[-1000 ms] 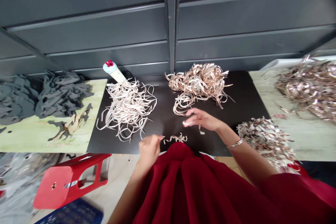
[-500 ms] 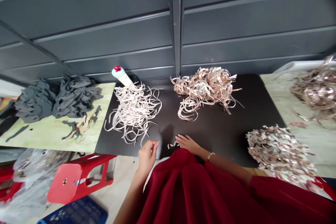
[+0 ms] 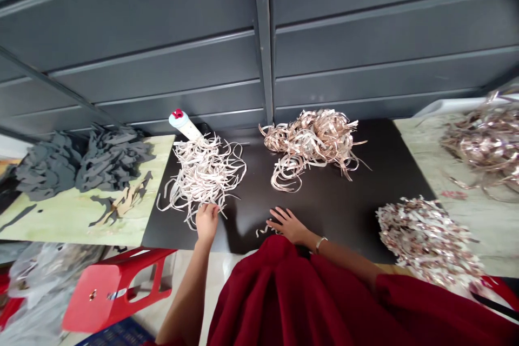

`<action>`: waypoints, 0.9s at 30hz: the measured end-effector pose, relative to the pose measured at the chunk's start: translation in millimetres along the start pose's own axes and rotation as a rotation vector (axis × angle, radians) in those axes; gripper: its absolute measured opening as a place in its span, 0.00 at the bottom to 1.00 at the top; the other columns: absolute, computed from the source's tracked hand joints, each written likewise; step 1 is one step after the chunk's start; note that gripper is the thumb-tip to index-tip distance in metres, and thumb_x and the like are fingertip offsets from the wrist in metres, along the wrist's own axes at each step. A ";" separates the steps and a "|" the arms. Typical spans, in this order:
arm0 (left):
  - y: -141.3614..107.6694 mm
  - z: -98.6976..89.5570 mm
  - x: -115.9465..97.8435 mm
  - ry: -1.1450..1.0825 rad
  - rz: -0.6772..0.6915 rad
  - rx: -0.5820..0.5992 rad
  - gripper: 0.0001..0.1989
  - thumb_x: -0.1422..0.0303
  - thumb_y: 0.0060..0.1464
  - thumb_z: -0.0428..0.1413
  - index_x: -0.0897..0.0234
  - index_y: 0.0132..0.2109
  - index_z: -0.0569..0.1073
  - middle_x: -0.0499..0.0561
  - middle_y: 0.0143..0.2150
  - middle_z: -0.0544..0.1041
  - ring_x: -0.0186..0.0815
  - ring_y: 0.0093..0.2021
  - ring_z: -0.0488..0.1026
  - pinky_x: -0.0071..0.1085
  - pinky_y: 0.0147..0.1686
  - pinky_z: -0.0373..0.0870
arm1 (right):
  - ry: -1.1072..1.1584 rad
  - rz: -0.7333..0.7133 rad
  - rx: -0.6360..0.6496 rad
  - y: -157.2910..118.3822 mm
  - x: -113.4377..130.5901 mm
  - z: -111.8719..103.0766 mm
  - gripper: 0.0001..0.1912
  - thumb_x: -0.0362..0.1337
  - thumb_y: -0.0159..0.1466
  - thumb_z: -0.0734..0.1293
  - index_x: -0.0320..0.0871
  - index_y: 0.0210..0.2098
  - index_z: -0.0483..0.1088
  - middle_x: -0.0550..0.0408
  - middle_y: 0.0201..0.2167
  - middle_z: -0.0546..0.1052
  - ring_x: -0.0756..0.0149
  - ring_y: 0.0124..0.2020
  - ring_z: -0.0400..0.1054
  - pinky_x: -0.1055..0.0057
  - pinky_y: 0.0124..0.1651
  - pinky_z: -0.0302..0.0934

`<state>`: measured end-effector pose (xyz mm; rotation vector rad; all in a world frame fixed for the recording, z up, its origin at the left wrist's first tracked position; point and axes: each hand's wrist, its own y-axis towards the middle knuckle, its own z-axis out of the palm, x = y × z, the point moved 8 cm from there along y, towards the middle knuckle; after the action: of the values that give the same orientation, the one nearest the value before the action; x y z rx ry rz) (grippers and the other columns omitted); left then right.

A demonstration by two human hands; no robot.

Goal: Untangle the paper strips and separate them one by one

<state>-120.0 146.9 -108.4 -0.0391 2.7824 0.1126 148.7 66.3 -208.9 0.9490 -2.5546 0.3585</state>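
My left hand (image 3: 207,223) is closed at the near edge of a loose pile of thin whitish strips (image 3: 206,170). Its fingertips touch the strips, but what lies between them is hidden. My right hand (image 3: 288,225) rests on the black tabletop (image 3: 259,194) with fingers spread, holding nothing visible. By its fingertips lies a short curled strip (image 3: 264,229), partly covered by the hand. Farther back is a tangled heap of shiny rose-gold strips (image 3: 320,138).
A pale blue-topped container (image 3: 185,125) stands behind the whitish pile. Dark grey cut pieces (image 3: 109,157) lie at left, more shiny strips (image 3: 486,143) at far right. A bunch of short shiny pieces (image 3: 425,238) sits near right. A red stool (image 3: 97,292) stands below.
My left hand has moved left and away from me, from near the table's front edge to the whitish strips. My right hand stays flat, its fingers a little more spread. The view has shifted slightly.
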 end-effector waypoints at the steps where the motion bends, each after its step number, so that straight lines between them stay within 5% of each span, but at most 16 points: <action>1: 5.1 5.3 5.5 0.006 0.004 0.015 0.10 0.68 0.55 0.48 0.64 0.35 0.75 0.57 0.36 0.74 0.44 0.40 0.71 0.39 0.44 0.66 | 0.024 0.053 -0.025 -2.5 -7.4 -7.1 0.30 0.43 0.60 0.64 0.53 0.61 0.57 0.47 0.65 0.54 0.47 0.65 0.45 0.48 0.60 0.47; 4: 14.5 20.3 16.1 0.011 0.015 0.065 0.09 0.72 0.50 0.50 0.64 0.34 0.75 0.57 0.37 0.74 0.46 0.41 0.71 0.41 0.46 0.66 | 0.038 0.301 -0.141 -4.7 -45.9 -35.3 0.25 0.43 0.63 0.60 0.43 0.58 0.62 0.42 0.61 0.60 0.49 0.61 0.50 0.53 0.59 0.49; 7: 16.2 28.2 18.2 0.004 0.014 0.080 0.10 0.75 0.47 0.50 0.64 0.35 0.75 0.58 0.39 0.74 0.47 0.44 0.71 0.43 0.47 0.66 | 0.009 0.529 -0.224 -6.9 -92.7 -61.7 0.21 0.32 0.65 0.54 0.35 0.56 0.64 0.33 0.55 0.63 0.48 0.54 0.56 0.51 0.54 0.52; 12: 7.5 23.4 9.7 -0.061 0.015 0.050 0.12 0.73 0.50 0.49 0.64 0.39 0.75 0.58 0.43 0.73 0.45 0.47 0.70 0.41 0.50 0.66 | 0.058 0.612 -0.258 -12.6 -130.7 -83.5 0.17 0.26 0.62 0.56 0.39 0.42 0.73 0.37 0.49 0.67 0.49 0.49 0.57 0.52 0.51 0.52; 15: -3.6 13.8 2.2 -0.119 -0.007 0.014 0.12 0.72 0.52 0.48 0.64 0.41 0.74 0.58 0.44 0.71 0.45 0.48 0.70 0.41 0.51 0.66 | 0.166 0.565 -0.278 -12.5 -122.2 -87.6 0.11 0.27 0.60 0.60 0.41 0.29 0.73 0.41 0.44 0.71 0.52 0.49 0.58 0.55 0.53 0.51; 19: -21.5 5.3 -19.7 -0.212 -0.027 -0.005 0.12 0.71 0.53 0.48 0.64 0.41 0.74 0.57 0.43 0.71 0.43 0.46 0.71 0.42 0.50 0.67 | 0.389 0.540 -0.356 -7.4 -91.9 -95.6 0.09 0.35 0.61 0.62 0.42 0.27 0.71 0.48 0.33 0.74 0.58 0.40 0.64 0.59 0.47 0.57; 27: -46.1 18.7 -130.0 -0.442 0.148 0.220 0.13 0.67 0.53 0.54 0.63 0.46 0.72 0.48 0.32 0.75 0.32 0.31 0.73 0.28 0.35 0.71 | 0.875 0.403 -0.492 11.9 -0.1 -141.3 0.15 0.45 0.63 0.59 0.41 0.28 0.66 0.58 0.24 0.71 0.69 0.27 0.66 0.73 0.31 0.62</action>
<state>10.2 104.3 -83.8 0.2201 2.3365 -0.1340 178.9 126.7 -84.2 0.0383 -1.8422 0.1734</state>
